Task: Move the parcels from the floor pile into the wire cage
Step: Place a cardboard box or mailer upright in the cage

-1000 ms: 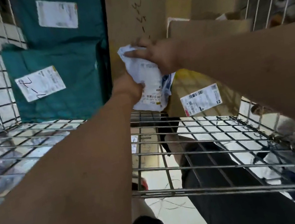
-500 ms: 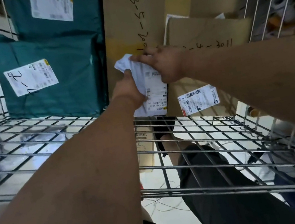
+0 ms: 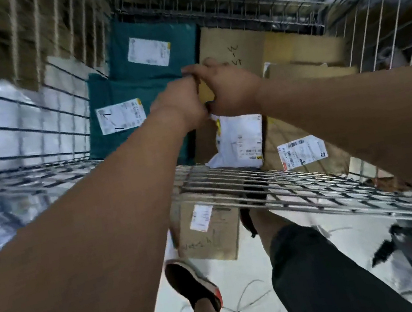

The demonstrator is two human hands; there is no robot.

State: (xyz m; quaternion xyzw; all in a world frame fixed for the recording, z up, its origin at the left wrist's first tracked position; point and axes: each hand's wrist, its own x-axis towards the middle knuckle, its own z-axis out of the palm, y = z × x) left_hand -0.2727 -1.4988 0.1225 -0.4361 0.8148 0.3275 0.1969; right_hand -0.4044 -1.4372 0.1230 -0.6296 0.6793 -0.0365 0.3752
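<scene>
The left hand (image 3: 179, 103) and right hand (image 3: 231, 87) are held touching each other over the wire cage (image 3: 230, 176), backs to the camera, and whether the fingers are clenched, loose or pinching anything cannot be told. The white parcel (image 3: 240, 139) is seen just beneath them inside the cage, stood between the teal parcels (image 3: 118, 94) and the cardboard boxes (image 3: 216, 42), with its top edge hidden behind the hands.

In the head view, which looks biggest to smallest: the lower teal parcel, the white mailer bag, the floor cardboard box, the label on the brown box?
1. lower teal parcel, partly behind the left arm.
2. white mailer bag and floor cardboard box: these look alike, so they are unranked; wire bars cover the box's top.
3. label on the brown box.
</scene>
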